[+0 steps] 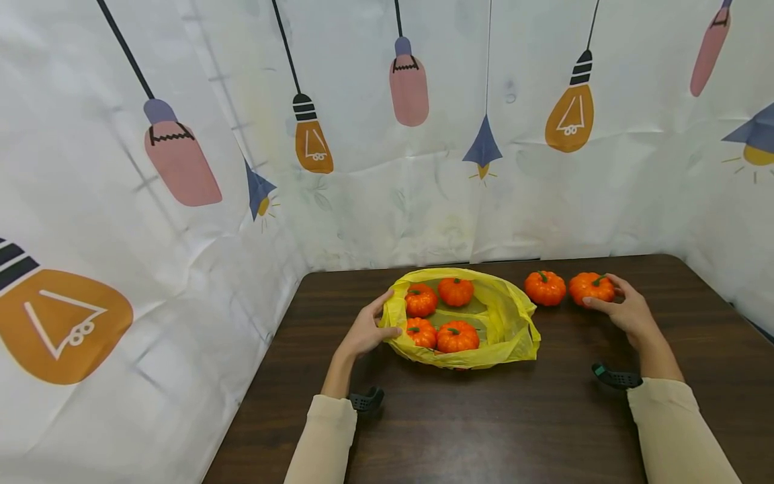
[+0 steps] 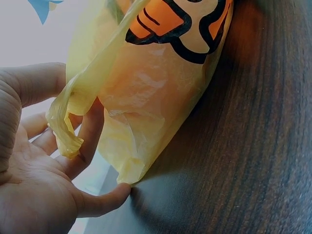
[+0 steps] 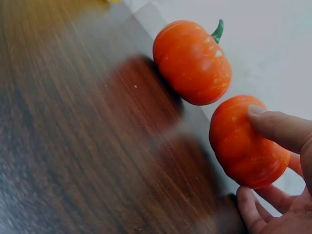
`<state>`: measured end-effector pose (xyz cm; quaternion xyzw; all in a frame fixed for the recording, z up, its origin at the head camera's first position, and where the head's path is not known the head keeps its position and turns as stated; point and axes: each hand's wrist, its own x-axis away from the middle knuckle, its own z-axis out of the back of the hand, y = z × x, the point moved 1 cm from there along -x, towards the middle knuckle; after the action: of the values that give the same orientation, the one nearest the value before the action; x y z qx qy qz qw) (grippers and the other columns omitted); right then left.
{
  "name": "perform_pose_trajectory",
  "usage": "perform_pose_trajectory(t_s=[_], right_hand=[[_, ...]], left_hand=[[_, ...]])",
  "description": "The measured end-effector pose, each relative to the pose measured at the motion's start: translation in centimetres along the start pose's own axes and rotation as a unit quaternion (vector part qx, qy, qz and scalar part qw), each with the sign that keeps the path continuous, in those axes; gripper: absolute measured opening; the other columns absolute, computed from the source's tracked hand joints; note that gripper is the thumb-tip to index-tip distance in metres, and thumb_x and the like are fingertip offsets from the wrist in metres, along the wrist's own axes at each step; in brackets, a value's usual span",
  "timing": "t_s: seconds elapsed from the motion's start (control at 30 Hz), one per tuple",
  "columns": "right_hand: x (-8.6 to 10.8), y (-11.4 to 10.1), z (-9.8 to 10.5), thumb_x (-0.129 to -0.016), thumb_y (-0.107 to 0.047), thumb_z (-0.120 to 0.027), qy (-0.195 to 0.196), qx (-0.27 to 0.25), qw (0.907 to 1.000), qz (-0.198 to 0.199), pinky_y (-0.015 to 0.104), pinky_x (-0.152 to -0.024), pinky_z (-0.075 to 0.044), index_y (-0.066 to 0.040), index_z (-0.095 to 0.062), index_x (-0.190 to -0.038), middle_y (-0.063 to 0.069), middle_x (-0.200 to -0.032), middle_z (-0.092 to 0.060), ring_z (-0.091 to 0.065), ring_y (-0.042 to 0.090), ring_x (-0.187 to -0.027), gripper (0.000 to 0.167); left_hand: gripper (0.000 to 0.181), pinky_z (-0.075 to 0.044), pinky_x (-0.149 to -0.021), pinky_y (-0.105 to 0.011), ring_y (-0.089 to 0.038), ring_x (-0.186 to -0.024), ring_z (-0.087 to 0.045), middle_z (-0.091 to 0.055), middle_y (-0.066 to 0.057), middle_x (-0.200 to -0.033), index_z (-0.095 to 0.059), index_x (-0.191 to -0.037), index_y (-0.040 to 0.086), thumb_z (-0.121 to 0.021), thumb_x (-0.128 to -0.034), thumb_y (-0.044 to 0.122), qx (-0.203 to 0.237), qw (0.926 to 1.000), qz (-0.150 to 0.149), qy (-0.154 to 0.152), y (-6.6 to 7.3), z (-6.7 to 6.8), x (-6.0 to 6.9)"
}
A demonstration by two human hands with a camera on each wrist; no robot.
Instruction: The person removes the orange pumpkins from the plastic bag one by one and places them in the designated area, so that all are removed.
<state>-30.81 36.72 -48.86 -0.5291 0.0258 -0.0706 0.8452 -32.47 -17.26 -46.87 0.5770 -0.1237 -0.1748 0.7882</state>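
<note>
Pinched between thumb and fingers, a pumpkin (image 1: 588, 288) sits in the right hand (image 1: 631, 312) near the table's (image 1: 502, 423) far edge, on the right. The left hand (image 1: 365, 331) grips the left side of the yellow bag (image 1: 521, 336), thumb and fingers about its thin wall (its outside bears an orange and black print (image 2: 163, 19)). The bag lies with its mouth wide, and 4 pumpkins (image 1: 457, 337) show inside. Between bag and right hand, 1 loose pumpkin (image 1: 545, 288) stands just beside the held 1, green stem up.
</note>
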Motion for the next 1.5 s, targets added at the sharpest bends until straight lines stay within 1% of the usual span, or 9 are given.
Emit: perform_pose_trajectory(t_s=[0.27,0.5,0.8,1.0,1.27,1.3,1.37,1.43,1.5], right_hand=[[-0.5,0.3,-0.3,-0.099,-0.045,-0.065,-0.006,0.012,0.9999,-0.004,0.074,-0.111,-0.027,-0.004,-0.001,-0.164,0.044,-0.16,-0.012,-0.02,0.061,-0.142,0.101],[-0.7,0.3,-0.3,-0.1,-0.046,-0.062,-0.005,0.013,0.9999,-0.007,0.074,-0.113,-0.026,-0.003,-0.002,-0.164,0.044,-0.16,-0.01,-0.019,0.062,-0.143,0.098],[-0.8,0.2,-0.3,-0.101,-0.047,-0.06,-0.011,0.014,0.9998,-0.008,0.074,-0.112,-0.027,-0.002,-0.002,-0.164,0.046,-0.159,-0.01,-0.019,0.063,-0.142,0.096],[-0.7,0.2,-0.4,-0.101,-0.046,-0.059,-0.015,0.013,0.9998,-0.003,0.072,-0.11,-0.03,-0.002,-0.001,-0.164,0.046,-0.158,-0.01,-0.02,0.062,-0.141,0.096],[-0.7,0.3,-0.2,-0.101,-0.047,-0.059,-0.015,0.003,0.9998,-0.01,0.07,-0.109,-0.032,-0.002,0.001,-0.164,0.045,-0.16,-0.008,-0.02,0.062,-0.142,0.097],[-0.6,0.3,-0.1,-0.101,-0.048,-0.059,-0.014,0.004,0.9998,-0.011,0.064,-0.108,-0.038,-0.002,0.001,-0.164,0.045,-0.16,-0.009,-0.024,0.061,-0.141,0.097],[-0.5,0.1,0.1,-0.101,-0.048,-0.059,-0.009,0.006,0.9999,-0.011,0.048,-0.1,-0.05,-0.001,0.0,-0.164,0.045,-0.16,-0.011,-0.036,0.055,-0.133,0.097],[-0.3,-0.1,0.4,-0.101,-0.047,-0.059,-0.001,0.005,0.9999,-0.009,0.029,-0.086,-0.054,-0.001,-0.002,-0.164,0.044,-0.159,-0.012,-0.051,0.039,-0.119,0.096],[-0.1,-0.4,0.8,-0.101,-0.046,-0.06,0.009,0.004,0.9999,-0.005,0.015,-0.073,-0.052,-0.001,-0.004,-0.164,0.044,-0.159,-0.014,-0.056,0.018,-0.101,0.096]], left_hand=[[0.088,-0.061,-0.08,-0.032,-0.024,-0.102,-0.072,-0.037,-0.024,-0.16,-0.026,-0.164,0.02,-0.072,-0.0913,0.001,-0.004,1.0,-0.007,0.001,0.1,0.0,0.1],[0.088,-0.061,-0.08,-0.032,-0.022,-0.098,-0.073,-0.038,-0.025,-0.16,-0.026,-0.164,0.019,-0.071,-0.0918,0.001,0.001,0.9999,-0.011,-0.002,0.0,-0.1,0.2],[0.088,-0.061,-0.08,-0.033,-0.023,-0.1,-0.072,-0.035,-0.021,-0.162,-0.027,-0.164,0.021,-0.073,-0.0913,0.003,-0.01,0.9999,-0.01,0.002,0.2,-0.1,0.4],[0.088,-0.062,-0.081,-0.034,-0.024,-0.1,-0.072,-0.037,-0.024,-0.161,-0.025,-0.164,0.019,-0.072,-0.0919,0.002,-0.008,0.9999,-0.011,0.0,0.3,-0.1,0.3],[0.092,-0.062,-0.082,-0.034,-0.023,-0.102,-0.072,-0.034,-0.026,-0.162,-0.019,-0.165,0.013,-0.071,-0.0911,-0.001,-0.003,1.0,0.002,-0.007,0.5,0.0,0.2],[0.091,-0.062,-0.081,-0.034,-0.024,-0.101,-0.072,-0.034,-0.027,-0.161,-0.019,-0.165,0.012,-0.071,-0.0909,-0.002,-0.004,1.0,0.003,-0.009,0.7,0.0,0.3],[0.091,-0.062,-0.081,-0.034,-0.024,-0.101,-0.072,-0.035,-0.028,-0.161,-0.02,-0.165,0.009,-0.071,-0.0906,-0.003,-0.002,0.9999,0.004,-0.012,1.3,0.0,0.6],[0.09,-0.062,-0.081,-0.034,-0.025,-0.101,-0.072,-0.035,-0.028,-0.161,-0.021,-0.164,0.008,-0.071,-0.0904,-0.003,-0.002,0.9999,0.004,-0.013,2.1,0.0,0.9],[0.089,-0.062,-0.081,-0.034,-0.025,-0.101,-0.072,-0.034,-0.029,-0.161,-0.022,-0.164,0.006,-0.07,-0.0904,-0.003,0.0,0.9999,0.001,-0.012,2.7,-0.1,1.3]])
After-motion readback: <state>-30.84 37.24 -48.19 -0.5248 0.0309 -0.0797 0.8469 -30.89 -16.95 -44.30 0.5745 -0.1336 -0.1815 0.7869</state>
